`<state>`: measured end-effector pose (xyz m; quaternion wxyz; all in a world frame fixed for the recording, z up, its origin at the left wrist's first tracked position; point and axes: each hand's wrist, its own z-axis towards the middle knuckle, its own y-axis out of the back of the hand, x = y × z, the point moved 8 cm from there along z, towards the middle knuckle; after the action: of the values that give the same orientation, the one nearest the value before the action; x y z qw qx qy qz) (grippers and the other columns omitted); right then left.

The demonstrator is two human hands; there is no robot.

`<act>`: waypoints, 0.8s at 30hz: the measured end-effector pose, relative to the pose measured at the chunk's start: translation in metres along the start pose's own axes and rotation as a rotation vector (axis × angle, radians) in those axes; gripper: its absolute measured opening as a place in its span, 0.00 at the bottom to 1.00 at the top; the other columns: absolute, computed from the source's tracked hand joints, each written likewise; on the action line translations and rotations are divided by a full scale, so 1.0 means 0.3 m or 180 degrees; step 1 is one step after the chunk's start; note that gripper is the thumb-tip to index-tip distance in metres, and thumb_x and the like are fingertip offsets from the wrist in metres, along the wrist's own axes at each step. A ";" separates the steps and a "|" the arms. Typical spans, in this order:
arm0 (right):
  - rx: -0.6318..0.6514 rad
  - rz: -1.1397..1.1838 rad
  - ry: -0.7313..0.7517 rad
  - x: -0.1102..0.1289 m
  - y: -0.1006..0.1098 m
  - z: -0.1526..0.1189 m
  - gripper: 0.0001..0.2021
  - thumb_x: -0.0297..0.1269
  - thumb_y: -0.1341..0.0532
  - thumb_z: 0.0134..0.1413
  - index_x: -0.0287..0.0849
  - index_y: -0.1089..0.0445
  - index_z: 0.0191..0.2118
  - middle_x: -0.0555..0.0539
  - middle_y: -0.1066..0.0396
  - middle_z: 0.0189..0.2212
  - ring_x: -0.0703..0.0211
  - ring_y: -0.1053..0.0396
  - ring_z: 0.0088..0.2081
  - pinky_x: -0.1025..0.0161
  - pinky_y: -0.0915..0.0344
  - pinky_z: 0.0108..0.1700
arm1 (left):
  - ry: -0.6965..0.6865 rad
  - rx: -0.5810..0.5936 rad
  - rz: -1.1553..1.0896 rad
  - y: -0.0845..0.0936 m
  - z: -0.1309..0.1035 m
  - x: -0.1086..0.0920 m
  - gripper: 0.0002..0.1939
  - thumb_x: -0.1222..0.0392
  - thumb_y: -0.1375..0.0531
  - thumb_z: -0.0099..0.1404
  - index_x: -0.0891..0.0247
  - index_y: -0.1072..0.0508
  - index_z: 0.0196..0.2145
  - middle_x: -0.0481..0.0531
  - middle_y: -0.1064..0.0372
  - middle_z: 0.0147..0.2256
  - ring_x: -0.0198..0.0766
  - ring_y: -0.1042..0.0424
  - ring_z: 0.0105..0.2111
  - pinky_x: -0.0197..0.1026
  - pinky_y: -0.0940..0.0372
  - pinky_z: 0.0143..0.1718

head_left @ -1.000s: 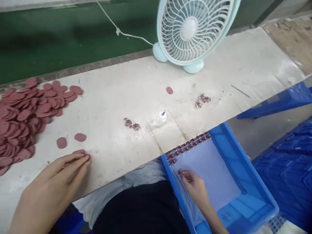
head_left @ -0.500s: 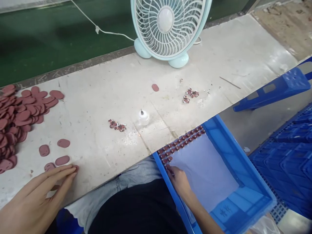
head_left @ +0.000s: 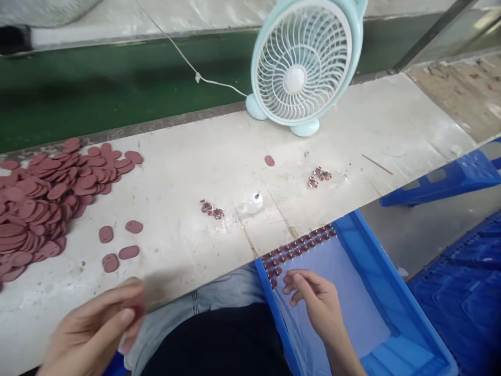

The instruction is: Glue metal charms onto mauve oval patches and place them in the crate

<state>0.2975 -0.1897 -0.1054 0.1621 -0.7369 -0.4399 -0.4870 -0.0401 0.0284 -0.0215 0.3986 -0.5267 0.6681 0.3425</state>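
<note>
My left hand (head_left: 102, 324), somewhat blurred, is raised at the table's front edge with a red oval piece (head_left: 138, 308) between thumb and fingers. Over the blue tray (head_left: 407, 308) is my right hand (head_left: 313, 297), its fingers curled but apart, holding nothing visible. Rows of small dark red pieces (head_left: 301, 244) line the tray's far side on a pale sheet (head_left: 344, 292). Several loose ovals (head_left: 129, 253) lie beyond my left hand, near a large pile of red ovals (head_left: 43, 203). Small figure-like parts (head_left: 212, 209) and a white bottle (head_left: 255, 202) stand mid-table.
A light blue fan (head_left: 295, 78) stands at the table's back, its white cord running left. Another cluster of small parts (head_left: 320, 176), a single oval (head_left: 269, 160) and a thin stick (head_left: 377, 164) lie on the table. Blue stool (head_left: 442, 177) and crates (head_left: 465, 282) are at the right.
My left hand has lifted a red oval off the table. My right hand has come away from the tray's row, leaving a piece there, and its fingers have parted. The view has shifted.
</note>
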 end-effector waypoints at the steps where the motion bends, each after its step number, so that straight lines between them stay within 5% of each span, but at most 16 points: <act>1: 0.0112 0.0502 0.0011 0.055 -0.027 0.012 0.20 0.55 0.41 0.61 0.42 0.24 0.38 0.45 0.24 0.29 0.58 0.28 0.25 0.66 0.31 0.21 | 0.0150 0.0050 -0.0376 -0.043 -0.018 0.017 0.13 0.53 0.25 0.51 0.53 0.15 0.36 0.50 0.19 0.32 0.34 0.30 0.19 0.32 0.37 0.13; 5: 0.1394 0.2958 -0.0595 0.260 -0.278 0.086 0.29 0.63 0.43 0.60 0.40 0.23 0.42 0.50 0.32 0.27 0.71 0.41 0.19 0.78 0.47 0.12 | 0.0683 0.0529 -0.1225 -0.222 -0.062 0.067 0.13 0.54 0.27 0.55 0.60 0.16 0.39 0.60 0.18 0.42 0.42 0.20 0.27 0.27 0.39 0.12; 9: 0.2027 0.3856 -0.0966 0.420 -0.460 0.188 0.33 0.64 0.47 0.63 0.36 0.28 0.52 0.49 0.31 0.35 0.74 0.40 0.24 0.84 0.42 0.17 | 0.0947 0.1151 -0.1873 -0.323 -0.082 0.111 0.09 0.57 0.30 0.61 0.56 0.18 0.40 0.60 0.18 0.45 0.46 0.17 0.37 0.24 0.37 0.16; 14: 0.1707 0.3885 -0.0668 0.497 -0.469 0.227 0.19 0.51 0.44 0.67 0.38 0.28 0.41 0.57 0.39 0.23 0.75 0.45 0.18 0.81 0.43 0.16 | 0.0937 0.1534 -0.2600 -0.360 -0.088 0.144 0.08 0.62 0.34 0.65 0.54 0.19 0.42 0.57 0.19 0.47 0.45 0.18 0.45 0.25 0.31 0.25; 19: 0.0964 0.2349 0.0353 0.482 -0.406 0.063 0.18 0.54 0.37 0.58 0.44 0.27 0.43 0.54 0.33 0.19 0.69 0.42 0.13 0.72 0.43 0.13 | 0.0996 0.1468 -0.2740 -0.380 -0.082 0.158 0.12 0.65 0.34 0.66 0.60 0.20 0.47 0.59 0.20 0.50 0.45 0.20 0.48 0.29 0.27 0.34; 24: 0.0293 0.1288 0.1806 0.492 -0.413 -0.108 0.12 0.43 0.38 0.62 0.47 0.30 0.49 0.50 0.27 0.25 0.57 0.29 0.22 0.61 0.32 0.21 | 0.0982 0.1472 -0.2828 -0.389 -0.090 0.144 0.12 0.66 0.34 0.66 0.61 0.19 0.47 0.59 0.20 0.50 0.41 0.19 0.46 0.29 0.27 0.37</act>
<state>0.1996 -0.0695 0.0133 0.4041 -0.6365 -0.2438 -0.6100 0.0638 -0.0384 -0.0524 0.5083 -0.7019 0.4893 -0.0976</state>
